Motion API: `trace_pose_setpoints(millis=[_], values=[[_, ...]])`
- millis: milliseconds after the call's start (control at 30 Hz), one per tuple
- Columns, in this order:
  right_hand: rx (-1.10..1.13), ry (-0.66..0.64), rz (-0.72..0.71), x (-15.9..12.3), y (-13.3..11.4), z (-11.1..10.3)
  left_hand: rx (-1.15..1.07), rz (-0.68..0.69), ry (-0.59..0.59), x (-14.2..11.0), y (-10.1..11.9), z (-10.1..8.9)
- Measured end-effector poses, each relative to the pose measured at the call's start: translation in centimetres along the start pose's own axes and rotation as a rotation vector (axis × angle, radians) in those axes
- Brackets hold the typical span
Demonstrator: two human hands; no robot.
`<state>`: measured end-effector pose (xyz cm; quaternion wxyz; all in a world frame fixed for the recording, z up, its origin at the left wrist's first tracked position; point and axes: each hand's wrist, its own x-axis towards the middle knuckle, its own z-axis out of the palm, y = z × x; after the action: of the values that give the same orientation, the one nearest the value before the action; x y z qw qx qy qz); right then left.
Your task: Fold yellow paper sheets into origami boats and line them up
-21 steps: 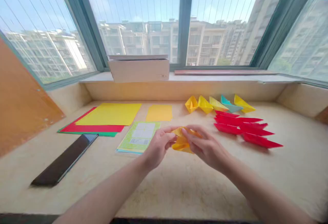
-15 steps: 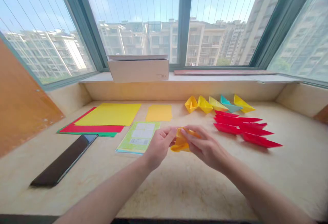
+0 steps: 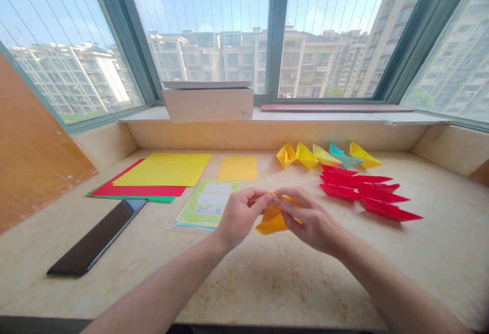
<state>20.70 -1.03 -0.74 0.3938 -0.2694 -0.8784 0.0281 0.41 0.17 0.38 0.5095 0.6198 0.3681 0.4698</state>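
Observation:
Both my hands hold a partly folded piece of orange paper (image 3: 272, 221) just above the stone sill top (image 3: 267, 278), in the middle of the view. My left hand (image 3: 237, 217) pinches its left side with thumb and fingers closed. My right hand (image 3: 307, 219) grips its right side, fingers curled over the top edge. Much of the paper is hidden behind my fingers.
A row of folded paper boats, yellow (image 3: 305, 156) and one teal (image 3: 341, 157), stands at the back right, with several red boats (image 3: 367, 194) in front. Left lie coloured sheets (image 3: 160, 171), an orange sheet (image 3: 237, 168), a green printed packet (image 3: 208, 202), a dark phone (image 3: 99, 237). A cardboard box (image 3: 208, 102) sits on the ledge.
My hands have turned and pulled the orange paper between them; its lower point now hangs down more. The hands stay in the same place.

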Motion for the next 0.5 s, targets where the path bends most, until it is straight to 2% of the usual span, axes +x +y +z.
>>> trace_pose_setpoints(millis=[100, 333, 500], values=[[0.041, 0.049, 0.007, -0.06, 0.05, 0.12, 0.078, 0.042, 0.055, -0.04, 0.03, 0.01], [0.168, 0.166, 0.073, 0.01, -0.19, 0.63, 0.139, 0.115, 0.065, -0.21, 0.15, -0.10], [0.246, 0.180, 0.122, -0.04, -0.15, 0.75, 0.085, 0.089, 0.073, -0.23, 0.28, -0.07]])
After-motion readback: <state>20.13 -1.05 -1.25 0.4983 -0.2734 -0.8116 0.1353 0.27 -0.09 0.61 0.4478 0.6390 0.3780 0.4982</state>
